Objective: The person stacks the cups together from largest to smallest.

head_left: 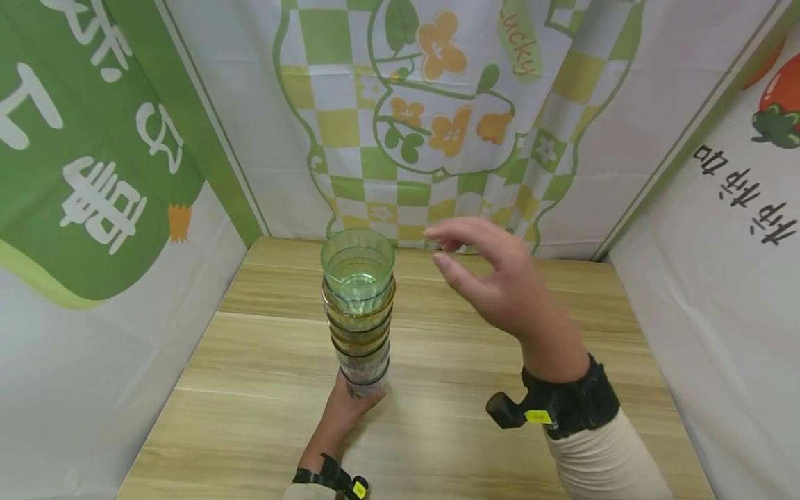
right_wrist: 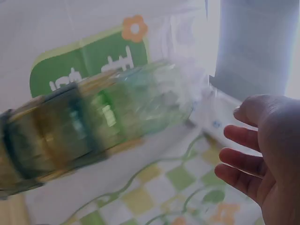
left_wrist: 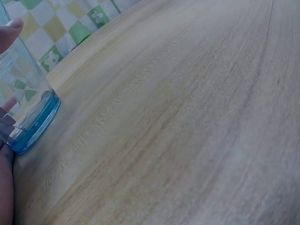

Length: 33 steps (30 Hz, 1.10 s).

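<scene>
A tall stack of nested clear drinking glasses [head_left: 361, 340] stands on the table, tinted green, amber and bluish. The green glass [head_left: 357, 260] tops it, its mouth facing up. Low down, my left hand [head_left: 346, 410] grips the bottom glass, thumb on one side. In the left wrist view that bottom glass [left_wrist: 37, 119] shows a thick blue base at the tabletop. To the right of the stack, my right hand [head_left: 500, 278] hovers with fingers loosely bent and holds nothing. The right wrist view has the stack [right_wrist: 93, 122] blurred and apart from the fingertips.
The wood-grain table [head_left: 250, 389] ends at a patterned curtain [head_left: 412, 173] behind the stack. White cloth walls with green print, such as the left wall [head_left: 156, 375], enclose both sides. A black wrist camera strap [head_left: 575, 403] sits on the right forearm.
</scene>
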Each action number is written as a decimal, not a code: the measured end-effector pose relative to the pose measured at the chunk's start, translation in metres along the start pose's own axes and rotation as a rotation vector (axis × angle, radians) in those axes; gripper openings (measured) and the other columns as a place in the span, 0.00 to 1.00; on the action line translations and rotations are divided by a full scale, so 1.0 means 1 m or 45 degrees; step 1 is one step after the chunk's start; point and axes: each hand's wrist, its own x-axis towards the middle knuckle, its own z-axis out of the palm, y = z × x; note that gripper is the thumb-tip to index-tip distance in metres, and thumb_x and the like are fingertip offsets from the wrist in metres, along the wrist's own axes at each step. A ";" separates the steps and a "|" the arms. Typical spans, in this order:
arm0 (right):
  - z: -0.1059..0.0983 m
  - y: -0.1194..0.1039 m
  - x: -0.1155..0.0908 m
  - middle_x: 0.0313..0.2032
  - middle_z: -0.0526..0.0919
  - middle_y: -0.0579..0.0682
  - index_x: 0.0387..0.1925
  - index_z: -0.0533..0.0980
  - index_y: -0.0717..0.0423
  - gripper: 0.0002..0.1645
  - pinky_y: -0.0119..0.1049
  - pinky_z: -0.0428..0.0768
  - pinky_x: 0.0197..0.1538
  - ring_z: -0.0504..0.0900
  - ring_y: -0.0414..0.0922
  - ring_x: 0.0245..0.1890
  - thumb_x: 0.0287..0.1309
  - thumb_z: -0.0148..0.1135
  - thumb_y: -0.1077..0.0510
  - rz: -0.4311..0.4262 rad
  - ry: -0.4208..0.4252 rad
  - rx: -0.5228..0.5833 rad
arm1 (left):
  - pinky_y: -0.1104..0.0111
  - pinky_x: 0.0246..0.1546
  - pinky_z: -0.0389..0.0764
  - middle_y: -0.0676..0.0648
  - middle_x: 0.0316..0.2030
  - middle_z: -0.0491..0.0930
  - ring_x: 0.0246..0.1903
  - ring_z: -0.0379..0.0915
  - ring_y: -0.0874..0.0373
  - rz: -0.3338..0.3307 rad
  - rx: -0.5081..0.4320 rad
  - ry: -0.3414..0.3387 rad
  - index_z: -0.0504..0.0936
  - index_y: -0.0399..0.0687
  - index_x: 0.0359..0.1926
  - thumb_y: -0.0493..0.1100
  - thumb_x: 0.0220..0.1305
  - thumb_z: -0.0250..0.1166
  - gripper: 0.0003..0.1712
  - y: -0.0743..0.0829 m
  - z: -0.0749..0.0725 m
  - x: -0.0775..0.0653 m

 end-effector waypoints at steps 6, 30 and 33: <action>0.035 0.034 -0.074 0.48 0.85 0.54 0.56 0.78 0.60 0.17 0.41 0.83 0.54 0.83 0.46 0.47 0.66 0.64 0.65 0.503 0.021 0.040 | 0.39 0.73 0.55 0.36 0.73 0.63 0.73 0.56 0.35 -0.008 0.022 0.005 0.53 0.52 0.76 0.55 0.50 0.80 0.60 0.000 0.001 -0.002; 0.162 0.086 -0.262 0.45 0.84 0.41 0.48 0.83 0.48 0.10 0.43 0.81 0.54 0.81 0.41 0.49 0.68 0.64 0.54 1.075 -0.626 -0.053 | 0.44 0.75 0.52 0.36 0.75 0.58 0.76 0.49 0.39 0.151 -0.105 -0.004 0.47 0.49 0.76 0.43 0.52 0.80 0.61 -0.003 0.000 -0.003; 0.163 0.086 -0.263 0.46 0.82 0.40 0.48 0.83 0.47 0.11 0.46 0.80 0.57 0.78 0.44 0.52 0.67 0.64 0.53 1.078 -0.675 -0.077 | 0.44 0.76 0.51 0.37 0.76 0.56 0.77 0.47 0.39 0.165 -0.152 -0.003 0.47 0.49 0.76 0.41 0.52 0.80 0.61 -0.001 -0.001 -0.004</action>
